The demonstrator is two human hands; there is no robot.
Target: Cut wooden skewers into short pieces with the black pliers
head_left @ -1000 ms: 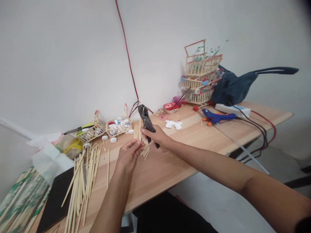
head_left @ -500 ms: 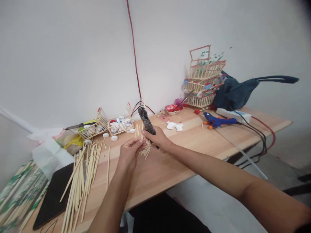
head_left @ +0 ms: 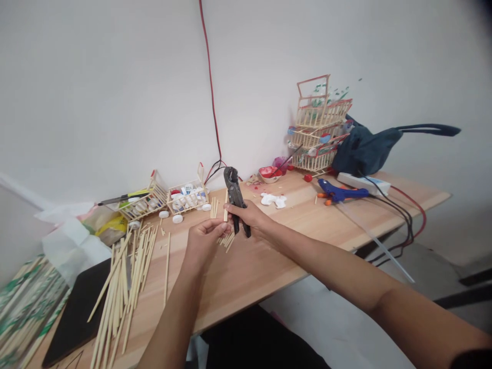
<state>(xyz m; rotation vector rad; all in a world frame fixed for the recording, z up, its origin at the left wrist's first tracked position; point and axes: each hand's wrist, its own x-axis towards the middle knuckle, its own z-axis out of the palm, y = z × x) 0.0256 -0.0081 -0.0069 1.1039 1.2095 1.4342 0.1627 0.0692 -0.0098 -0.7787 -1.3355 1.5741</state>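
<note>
My left hand point(head_left: 207, 237) pinches a short wooden stick point(head_left: 226, 211), held upright between thumb and fingertips. Black pliers point(head_left: 235, 192) are in my right hand point(head_left: 251, 216), jaws pointing up and the two handles spread below. The right thumb reaches across to the stick, which stands just left of the pliers. Behind and below my fingers lie small groups of short cut sticks point(head_left: 228, 243), partly covered by the hands. A single long stick point(head_left: 166, 269) lies on the wooden table point(head_left: 246, 287), left of my left hand.
Long sticks point(head_left: 115, 307) are heaped at left, partly over a black board point(head_left: 79, 312). Small stick carts point(head_left: 188, 200) stand by the wall, with a bowl of red paint point(head_left: 270, 175) farther right. Stacked stick baskets point(head_left: 317, 138), a blue glue gun point(head_left: 340, 192) and a power strip point(head_left: 363, 183) occupy the right.
The pliers have turned, moved slightly right of the stick, and their handles now show spread apart. The stick tip that rose above the jaws no longer shows. The view has shifted a little.
</note>
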